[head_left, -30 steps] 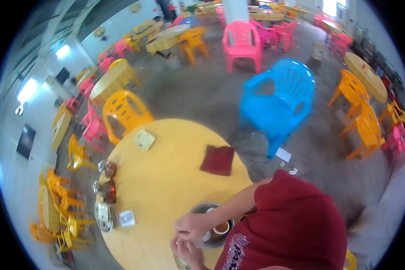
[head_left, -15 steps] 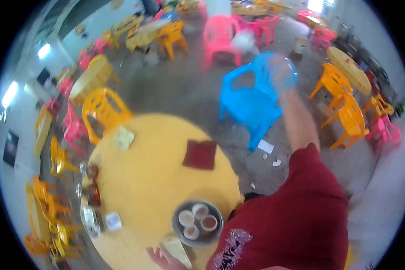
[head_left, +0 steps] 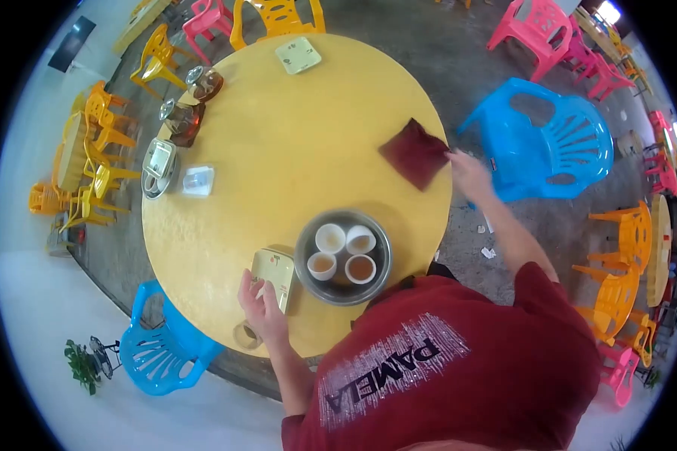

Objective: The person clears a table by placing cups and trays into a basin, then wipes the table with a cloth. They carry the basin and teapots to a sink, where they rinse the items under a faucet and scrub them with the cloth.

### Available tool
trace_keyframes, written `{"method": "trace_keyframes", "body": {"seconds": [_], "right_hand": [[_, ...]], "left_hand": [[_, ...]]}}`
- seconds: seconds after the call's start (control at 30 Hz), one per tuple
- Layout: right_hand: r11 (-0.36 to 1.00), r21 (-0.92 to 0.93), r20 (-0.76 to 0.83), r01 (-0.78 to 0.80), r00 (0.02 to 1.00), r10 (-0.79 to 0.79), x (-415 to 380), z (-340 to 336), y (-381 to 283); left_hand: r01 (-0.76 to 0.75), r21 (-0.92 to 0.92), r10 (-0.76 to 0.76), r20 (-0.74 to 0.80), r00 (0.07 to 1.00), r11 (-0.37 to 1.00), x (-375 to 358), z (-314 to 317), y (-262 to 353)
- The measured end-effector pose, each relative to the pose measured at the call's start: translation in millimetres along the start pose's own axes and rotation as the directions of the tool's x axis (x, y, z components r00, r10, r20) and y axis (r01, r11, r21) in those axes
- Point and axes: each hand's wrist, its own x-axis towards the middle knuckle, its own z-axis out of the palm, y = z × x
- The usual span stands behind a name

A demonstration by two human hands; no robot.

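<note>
A dark red folded cloth lies at the right side of the round yellow table. My right hand is at its right corner, fingertips pinched on it. Near the front, my left hand hovers with fingers apart beside a square patterned plate, holding nothing. A round metal basin stands right of that plate; several white cups with brownish liquid, such as this cup, sit inside it. Below my left hand is a small round cup-like thing, partly hidden.
At the table's left edge stand two glass jugs with dark liquid, a bowl with a small plate and a white packet. Another square plate lies at the far side. Blue chairs stand right and lower left.
My view has turned down toward the table. My right hand has come from over the blue chair to the cloth's corner. My left hand stays by the near plate.
</note>
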Motion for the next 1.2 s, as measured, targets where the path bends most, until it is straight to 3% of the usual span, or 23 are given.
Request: {"method": "trace_keyframes", "body": {"seconds": [0.03,0.1,0.2,0.23,0.3,0.37,0.4,0.43,0.47,0.6,0.63,0.77,0.87,0.9,0.93,1.0,1.1,1.17,1.2], "right_hand": [[0.969,-0.236,0.127,0.073,0.991,-0.044,6.3,14.5,-38.7],[0.932,-0.358,0.271,0.047,0.961,0.055,7.3,48.5,-73.5],[0.883,-0.466,0.128,-0.057,0.983,0.13,18.4,110.7,-54.9],[0.909,-0.416,-0.002,-0.012,1.0,0.012,19.3,129.6,-36.8],[0.894,-0.448,0.054,0.024,0.999,0.001,36.6,144.2,-8.4],[0.966,-0.196,-0.122,0.171,0.973,-0.197,43.3,150.2,36.7],[0.992,-0.086,-0.055,0.094,0.994,-0.099,52.1,125.9,28.5],[0.998,-0.057,-0.136,0.013,0.991,-0.02,55.4,98.1,1.9],[0.979,-0.05,-0.085,-0.196,0.978,0.191,61.4,93.2,6.6],[0.982,-0.023,-0.096,-0.185,0.979,0.182,49.6,73.1,-5.6],[0.982,0.0,-0.087,-0.187,0.979,0.186,45.7,69.6,-11.2],[0.94,0.203,-0.026,-0.275,0.958,0.286,31.2,43.9,-78.9],[0.967,0.253,0.017,0.017,1.0,-0.022,15.3,48.9,-102.4],[0.973,0.097,-0.012,0.209,0.978,-0.209,14.3,57.9,-97.3],[0.966,-0.002,-0.013,0.259,0.966,-0.259,12.2,70.5,-87.5],[0.853,-0.411,-0.057,0.32,0.926,-0.374,-7.2,52.2,-125.3],[0.79,-0.221,-0.028,0.571,0.806,-0.591,-15.7,32.7,-175.9],[0.752,0.271,0.195,0.601,0.731,-0.654,-32.7,55.1,-185.5],[0.69,0.327,0.311,0.645,0.616,-0.723,-41.2,69.5,-185.1]], "left_hand": [[-0.008,0.001,0.008,0.002,1.0,1.0,-2.9,-1.0,-2.8],[-0.02,0.007,0.021,-0.016,1.0,1.0,-12.7,-5.8,-5.9],[-0.052,0.131,0.059,-0.043,0.997,0.99,-25.6,-13.0,5.8],[-0.029,0.061,0.034,-0.095,0.995,0.998,-30.5,-16.7,-3.3],[0.0,0.108,0.016,-0.141,0.99,0.994,-40.1,-25.1,-13.2],[0.003,0.1,0.015,-0.17,0.985,0.995,-51.8,-29.0,-18.9],[0.039,0.075,-0.025,-0.177,0.984,0.996,-58.0,-30.6,-22.8],[0.072,0.046,-0.063,-0.183,0.981,0.996,-62.4,-31.1,-28.3],[0.105,0.015,-0.1,-0.186,0.977,0.994,-66.4,-30.7,-33.9],[0.184,-0.083,-0.197,-0.187,0.962,0.979,-78.8,-24.8,-58.2],[0.15,0.0,-0.147,-0.199,0.969,0.989,-78.9,-20.5,-52.8],[0.315,-0.005,-0.314,-0.097,0.944,0.949,-84.5,-13.4,-61.7],[0.365,-0.056,-0.366,-0.014,0.93,0.929,-86.7,-6.9,-59.2],[0.389,-0.029,-0.388,0.026,0.921,0.921,-87.3,-7.2,-58.4],[0.38,-0.005,-0.379,0.038,0.924,0.925,-88.0,-4.9,-56.7],[0.36,0.042,-0.362,0.055,0.93,0.932,-88.7,-2.3,-52.0],[0.369,0.089,-0.372,0.013,0.928,0.925,-88.9,2.4,-43.9],[0.27,0.117,-0.268,-0.038,0.963,0.956,-90.6,8.5,-44.2],[0.214,0.132,-0.208,-0.059,0.976,0.968,-90.1,12.2,-43.6]]}}
